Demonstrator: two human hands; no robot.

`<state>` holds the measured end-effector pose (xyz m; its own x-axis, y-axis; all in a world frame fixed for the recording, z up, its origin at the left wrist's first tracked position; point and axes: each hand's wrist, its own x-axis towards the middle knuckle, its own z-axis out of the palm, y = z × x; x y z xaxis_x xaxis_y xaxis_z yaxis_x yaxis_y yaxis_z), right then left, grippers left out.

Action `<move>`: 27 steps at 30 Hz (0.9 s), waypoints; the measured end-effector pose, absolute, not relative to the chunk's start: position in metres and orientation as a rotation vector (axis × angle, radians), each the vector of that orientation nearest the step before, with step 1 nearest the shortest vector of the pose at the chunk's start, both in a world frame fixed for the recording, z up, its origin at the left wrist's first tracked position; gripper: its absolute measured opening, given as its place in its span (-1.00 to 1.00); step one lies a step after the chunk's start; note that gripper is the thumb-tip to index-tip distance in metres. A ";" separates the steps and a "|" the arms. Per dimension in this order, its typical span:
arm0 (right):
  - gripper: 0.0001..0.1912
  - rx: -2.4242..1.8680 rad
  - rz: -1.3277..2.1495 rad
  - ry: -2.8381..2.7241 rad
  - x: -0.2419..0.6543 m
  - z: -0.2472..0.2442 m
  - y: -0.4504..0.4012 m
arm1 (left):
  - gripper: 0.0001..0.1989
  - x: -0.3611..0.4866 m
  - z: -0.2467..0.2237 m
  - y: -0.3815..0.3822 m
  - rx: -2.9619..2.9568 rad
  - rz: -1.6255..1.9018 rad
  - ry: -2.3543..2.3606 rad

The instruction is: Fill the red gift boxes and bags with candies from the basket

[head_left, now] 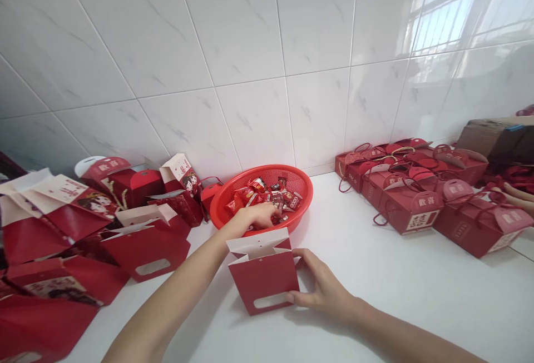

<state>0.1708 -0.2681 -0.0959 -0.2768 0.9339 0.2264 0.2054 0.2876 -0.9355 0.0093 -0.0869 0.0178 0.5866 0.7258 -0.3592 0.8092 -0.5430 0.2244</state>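
A red plastic basket (306,196) stands against the wall with wrapped candies (292,200) inside. My left hand (263,215) reaches over its near rim into the candies; its fingertips are among the wrappers, and what they pinch is too small to make out. In front of the basket an open-topped red paper bag (267,282) stands upright, its white inside facing up. Around the bag's right side is my right hand (319,285), thumb on the front face and fingers behind the side edge.
Several red bags (146,246) crowd the left side of the white table (359,257). Closed red gift boxes (400,196) with cord handles stand in rows at the right. Behind them is a brown box (486,138). Part of another person's hand (515,199) shows at the right edge.
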 end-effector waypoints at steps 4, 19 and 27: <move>-0.28 -1.011 1.092 -1.679 0.171 -0.094 -0.266 | -0.71 0.013 0.009 -0.088 2.483 -0.367 1.290; -0.71 -1.029 0.524 -1.401 0.191 -0.031 -0.203 | -0.69 -0.006 0.017 -0.062 2.181 0.582 1.167; -0.62 -1.369 0.584 -1.630 0.175 0.001 -0.109 | -0.62 -0.001 0.017 -0.063 2.164 0.579 0.968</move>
<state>0.1753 -0.1091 0.0007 0.0186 0.9431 0.3319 0.5175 0.2749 -0.8103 -0.0014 -0.0632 0.0167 0.6232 0.7735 0.1153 0.4671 -0.4864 0.7384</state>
